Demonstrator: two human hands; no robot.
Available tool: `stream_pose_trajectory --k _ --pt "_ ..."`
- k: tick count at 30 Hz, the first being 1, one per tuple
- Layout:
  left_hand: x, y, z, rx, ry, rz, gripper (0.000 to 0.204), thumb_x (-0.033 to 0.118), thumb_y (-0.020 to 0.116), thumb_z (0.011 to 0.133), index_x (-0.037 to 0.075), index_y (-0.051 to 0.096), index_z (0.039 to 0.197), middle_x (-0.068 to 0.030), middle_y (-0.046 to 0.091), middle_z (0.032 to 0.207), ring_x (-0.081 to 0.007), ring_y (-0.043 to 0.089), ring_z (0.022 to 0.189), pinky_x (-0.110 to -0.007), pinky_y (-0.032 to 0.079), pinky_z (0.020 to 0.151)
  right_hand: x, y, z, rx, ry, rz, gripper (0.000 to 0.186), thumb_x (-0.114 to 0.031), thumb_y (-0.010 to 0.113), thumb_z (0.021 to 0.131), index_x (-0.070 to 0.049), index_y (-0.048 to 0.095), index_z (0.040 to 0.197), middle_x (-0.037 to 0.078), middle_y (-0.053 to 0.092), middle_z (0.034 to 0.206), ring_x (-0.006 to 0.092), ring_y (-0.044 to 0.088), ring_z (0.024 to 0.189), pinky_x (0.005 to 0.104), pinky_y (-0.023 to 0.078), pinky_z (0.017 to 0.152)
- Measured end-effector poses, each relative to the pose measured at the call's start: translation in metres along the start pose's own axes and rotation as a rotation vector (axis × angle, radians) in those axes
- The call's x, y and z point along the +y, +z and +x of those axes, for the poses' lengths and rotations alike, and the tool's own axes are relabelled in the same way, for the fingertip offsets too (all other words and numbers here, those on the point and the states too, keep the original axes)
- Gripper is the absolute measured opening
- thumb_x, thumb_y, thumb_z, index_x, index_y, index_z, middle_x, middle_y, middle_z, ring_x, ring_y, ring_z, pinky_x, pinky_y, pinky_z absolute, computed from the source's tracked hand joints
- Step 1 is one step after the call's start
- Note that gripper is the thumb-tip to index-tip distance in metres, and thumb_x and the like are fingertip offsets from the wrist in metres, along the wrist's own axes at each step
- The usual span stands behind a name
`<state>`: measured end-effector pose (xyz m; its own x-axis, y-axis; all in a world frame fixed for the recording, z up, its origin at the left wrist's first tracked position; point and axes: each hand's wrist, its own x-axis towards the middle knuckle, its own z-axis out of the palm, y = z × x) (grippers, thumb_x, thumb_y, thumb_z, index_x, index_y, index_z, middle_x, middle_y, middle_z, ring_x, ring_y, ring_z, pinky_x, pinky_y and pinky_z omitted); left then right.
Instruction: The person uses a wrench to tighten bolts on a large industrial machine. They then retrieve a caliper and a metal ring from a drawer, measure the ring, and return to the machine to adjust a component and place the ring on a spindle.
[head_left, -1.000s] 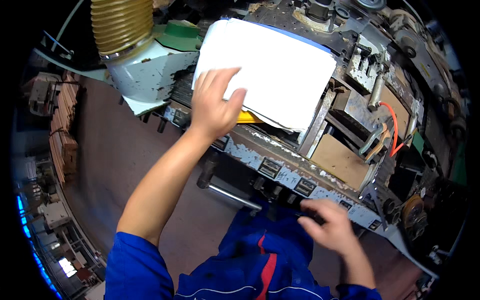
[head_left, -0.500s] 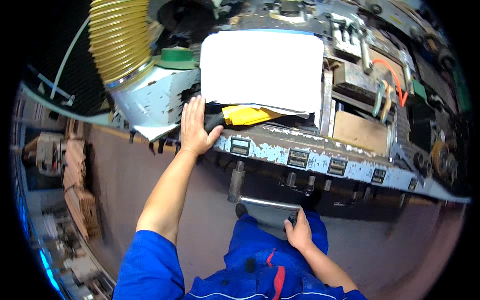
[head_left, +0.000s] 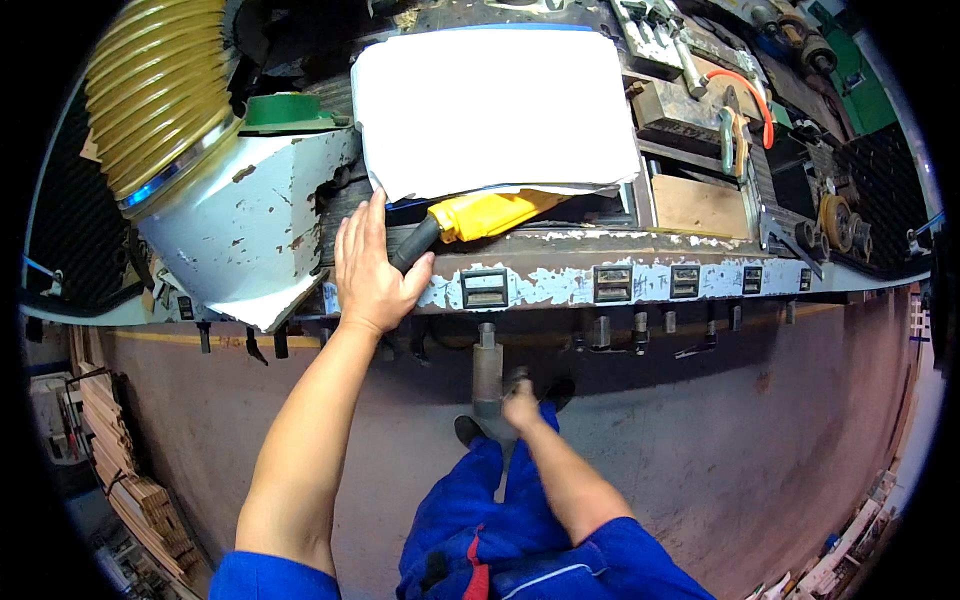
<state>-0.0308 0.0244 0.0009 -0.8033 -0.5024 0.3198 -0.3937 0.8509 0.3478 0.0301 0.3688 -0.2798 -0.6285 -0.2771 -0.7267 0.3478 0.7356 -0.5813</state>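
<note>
My left hand (head_left: 368, 272) lies with fingers stretched out on the front edge of the machine bench, its thumb beside the black handle (head_left: 418, 243) of a yellow thing (head_left: 492, 214) whose kind I cannot make out. That yellow piece sticks out from beneath a glaring white sheet (head_left: 495, 112). Below the bench, my right hand (head_left: 520, 408) is closed round the dark grip of a crank handle (head_left: 519, 377), a little blurred. Beside it, a metal shaft (head_left: 487, 372) hangs under the bench edge; the crank's bar is mostly hidden.
A yellow ribbed hose (head_left: 160, 95) joins a chipped light-blue hood (head_left: 245, 215) on the left, with a green round piece (head_left: 283, 112) behind. Pliers (head_left: 734, 140), a steel block (head_left: 680, 112) and a wooden board (head_left: 700, 206) lie at right. Metal studs (head_left: 641, 325) hang below the edge.
My right hand has swung left and farther away with the crank, toward the shaft. The left hand stays on the bench edge. The view has shifted, and the bench sits more level.
</note>
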Motion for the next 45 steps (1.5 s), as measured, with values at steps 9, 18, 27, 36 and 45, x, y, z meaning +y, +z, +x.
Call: stream_pose_trajectory --k 9,18,27,36,45 --pt "-0.006 -0.003 -0.001 -0.016 -0.019 0.003 0.101 0.036 0.080 0.077 0.003 0.031 0.159 -0.0268 0.050 0.147 -0.0424 0.045 0.139 -0.052 0.027 0.122 -0.209 0.135 -0.156 -0.819 0.119 0.451 0.042 -0.018 0.066 0.095 -0.003 0.045 0.128 0.008 0.059 0.090 0.0167 0.058 0.075 0.0329 0.047 0.062" --pt "-0.003 -0.001 0.002 -0.021 0.009 -0.018 0.103 0.041 0.078 0.079 0.002 0.028 0.160 -0.0282 0.049 0.147 -0.0422 0.043 0.141 -0.053 0.024 0.124 -0.277 0.035 -0.250 -0.971 0.111 0.499 0.033 -0.019 0.065 0.096 -0.003 0.049 0.120 0.004 0.054 0.084 0.0135 0.055 0.071 0.0308 0.045 0.062" --pt "-0.005 -0.003 0.001 -0.004 0.014 -0.002 0.101 0.041 0.077 0.080 0.004 0.028 0.161 -0.0283 0.050 0.146 -0.0418 0.044 0.141 -0.052 0.024 0.124 -0.272 -0.203 -0.302 -0.569 0.128 0.270 0.017 -0.021 0.072 0.100 -0.009 0.062 0.095 -0.003 0.059 0.072 0.0047 0.055 0.061 0.0237 0.044 0.054" --pt "-0.003 0.003 0.001 0.008 0.030 0.015 0.100 0.037 0.078 0.079 0.004 0.030 0.160 -0.0278 0.050 0.146 -0.0432 0.045 0.137 -0.052 0.028 0.121 -0.224 -0.216 -0.289 0.152 -0.176 -0.028 0.025 -0.009 0.074 0.091 -0.001 0.067 0.114 0.006 0.067 0.076 0.0122 0.064 0.067 0.0293 0.052 0.062" --pt "-0.004 0.005 0.001 -0.018 0.005 0.021 0.101 0.040 0.075 0.077 0.004 0.029 0.159 -0.0287 0.050 0.145 -0.0417 0.043 0.141 -0.053 0.023 0.124 -0.231 -0.204 -0.288 0.325 -0.265 -0.191 0.029 -0.005 0.074 0.087 -0.002 0.068 0.116 0.017 0.072 0.090 0.0290 0.074 0.079 0.0380 0.057 0.073"
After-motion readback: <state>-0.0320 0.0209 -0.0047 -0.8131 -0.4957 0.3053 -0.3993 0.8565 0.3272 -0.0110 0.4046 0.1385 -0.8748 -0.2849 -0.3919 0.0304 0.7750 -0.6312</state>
